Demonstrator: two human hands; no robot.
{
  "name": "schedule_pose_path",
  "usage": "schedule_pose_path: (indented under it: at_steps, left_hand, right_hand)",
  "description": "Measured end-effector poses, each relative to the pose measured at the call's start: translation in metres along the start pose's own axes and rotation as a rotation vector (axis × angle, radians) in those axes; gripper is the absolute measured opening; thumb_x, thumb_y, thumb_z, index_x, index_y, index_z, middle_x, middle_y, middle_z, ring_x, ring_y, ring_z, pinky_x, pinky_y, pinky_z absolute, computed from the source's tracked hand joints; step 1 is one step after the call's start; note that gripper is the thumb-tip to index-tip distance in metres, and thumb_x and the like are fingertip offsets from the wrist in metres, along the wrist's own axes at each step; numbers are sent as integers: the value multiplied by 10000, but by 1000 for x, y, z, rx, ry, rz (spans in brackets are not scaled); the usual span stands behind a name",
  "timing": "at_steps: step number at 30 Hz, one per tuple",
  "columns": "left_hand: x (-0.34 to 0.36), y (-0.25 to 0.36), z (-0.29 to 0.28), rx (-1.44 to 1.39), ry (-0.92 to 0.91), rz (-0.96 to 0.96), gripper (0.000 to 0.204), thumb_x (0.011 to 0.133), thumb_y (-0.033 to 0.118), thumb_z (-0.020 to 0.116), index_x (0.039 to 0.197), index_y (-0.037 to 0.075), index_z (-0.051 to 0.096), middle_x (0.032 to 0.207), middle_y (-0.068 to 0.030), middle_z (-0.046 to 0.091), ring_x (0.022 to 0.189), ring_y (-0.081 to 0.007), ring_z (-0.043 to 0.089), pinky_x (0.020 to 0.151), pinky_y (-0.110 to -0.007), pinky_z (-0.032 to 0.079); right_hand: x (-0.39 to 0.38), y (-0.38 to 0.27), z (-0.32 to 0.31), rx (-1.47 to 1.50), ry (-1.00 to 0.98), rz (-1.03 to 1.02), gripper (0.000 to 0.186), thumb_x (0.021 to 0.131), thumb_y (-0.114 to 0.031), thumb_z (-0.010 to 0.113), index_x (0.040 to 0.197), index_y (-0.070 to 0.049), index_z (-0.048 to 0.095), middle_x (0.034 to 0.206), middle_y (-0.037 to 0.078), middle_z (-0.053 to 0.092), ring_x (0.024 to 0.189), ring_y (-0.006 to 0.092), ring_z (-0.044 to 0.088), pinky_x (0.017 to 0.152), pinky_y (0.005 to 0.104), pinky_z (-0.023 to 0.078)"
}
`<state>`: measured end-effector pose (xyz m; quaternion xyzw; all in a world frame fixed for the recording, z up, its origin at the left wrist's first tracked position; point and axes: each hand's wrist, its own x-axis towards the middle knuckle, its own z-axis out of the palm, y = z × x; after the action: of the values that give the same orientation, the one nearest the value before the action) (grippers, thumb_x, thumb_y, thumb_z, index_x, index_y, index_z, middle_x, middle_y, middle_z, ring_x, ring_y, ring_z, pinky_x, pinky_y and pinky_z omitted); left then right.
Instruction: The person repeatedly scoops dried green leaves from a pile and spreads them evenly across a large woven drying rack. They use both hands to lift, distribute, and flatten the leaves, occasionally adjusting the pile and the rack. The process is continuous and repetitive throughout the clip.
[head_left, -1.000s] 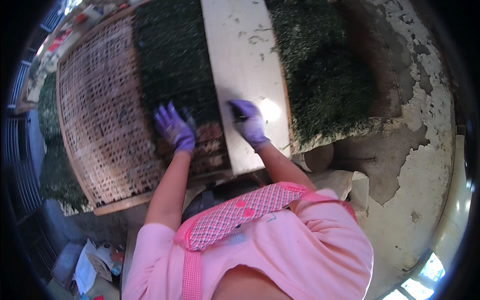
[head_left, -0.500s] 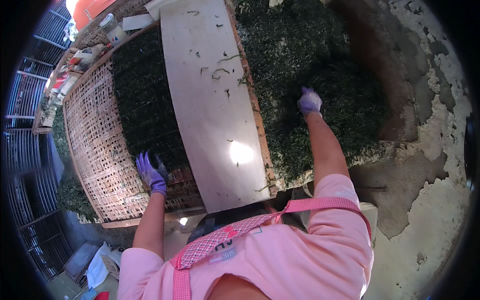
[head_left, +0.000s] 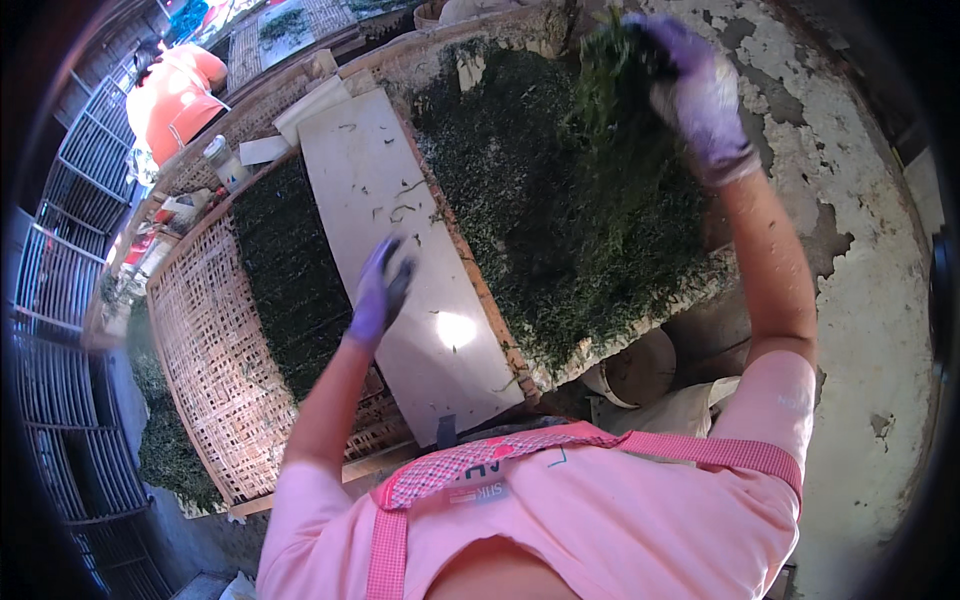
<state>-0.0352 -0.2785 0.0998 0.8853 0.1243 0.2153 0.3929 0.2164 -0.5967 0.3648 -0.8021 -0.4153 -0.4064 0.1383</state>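
My right hand (head_left: pixel 705 100), in a purple glove, is raised at the far right and closed on a clump of dark green leafy strands (head_left: pixel 612 95). Strands hang down from it over a wide heap of the same greens (head_left: pixel 560 260). Over the white board (head_left: pixel 440 290) hovers my left hand (head_left: pixel 380 290), gloved in purple, fingers apart and holding nothing. Loose bits of green lie scattered on the board. Left of it, a flat dark band of greens (head_left: pixel 285 270) covers part of a woven bamboo tray (head_left: pixel 205 320).
A person in orange (head_left: pixel 175 100) is at the far left. Beyond the tray stands a tub (head_left: pixel 225 160) among clutter. A slatted rack (head_left: pixel 60 320) lines the left side, a round bucket (head_left: pixel 640 370) sits below the heap's near edge, and patchy floor (head_left: pixel 860 430) shows on the right.
My right hand has risen from the heap, lifting a clump of greens. My left hand has moved right, off the bamboo tray to above the white board. The view has shifted.
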Motion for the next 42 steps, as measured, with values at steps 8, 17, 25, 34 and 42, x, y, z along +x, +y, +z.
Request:
schedule_pose_path:
  at_steps: [8, 17, 25, 34, 42]
  left_hand:
    - [158, 219, 93, -898, -732, -558, 637, 901, 431, 629, 1360, 17, 474, 1299, -174, 565, 1139, -201, 585, 982, -303, 475]
    - [61, 105, 203, -1433, -808, -567, 337, 1002, 213, 381, 1213, 36, 576, 1109, -123, 659, 945, -241, 644, 884, -415, 526]
    - [151, 211, 125, -1048, -974, -413, 257, 981, 230, 475, 1041, 38, 635, 974, -112, 679, 845, -200, 647, 752, -374, 563]
    - [206, 357, -90, 74, -342, 550, 273, 980, 235, 470, 1061, 30, 632, 995, -108, 678, 895, -182, 645, 760, -348, 548]
    - [173, 342, -132, 264, -250, 655, 280, 974, 241, 469, 1051, 27, 632, 971, -102, 676, 884, -179, 640, 753, -327, 529]
  right_hand:
    - [50, -36, -42, 615, 295, 287, 222, 835, -38, 555, 1020, -37, 677, 930, 124, 712, 807, 199, 675, 729, 358, 546]
    - [-274, -68, 107, 367, -1130, 524, 574, 743, -177, 685, 1296, -111, 545, 1307, 185, 534, 1234, 344, 497, 1019, 449, 431]
    - [-218, -69, 158, 76, -312, 309, 726, 670, -264, 723, 1349, -150, 490, 1292, 157, 527, 1280, 361, 419, 1024, 484, 372]
    - [-377, -125, 219, 128, -669, 485, 554, 756, -216, 613, 1298, -129, 539, 1323, 142, 513, 1240, 360, 458, 979, 483, 412]
    - [-251, -129, 160, 159, -1502, -68, 379, 734, -260, 605, 1073, -107, 676, 923, 137, 693, 939, 342, 652, 824, 431, 515]
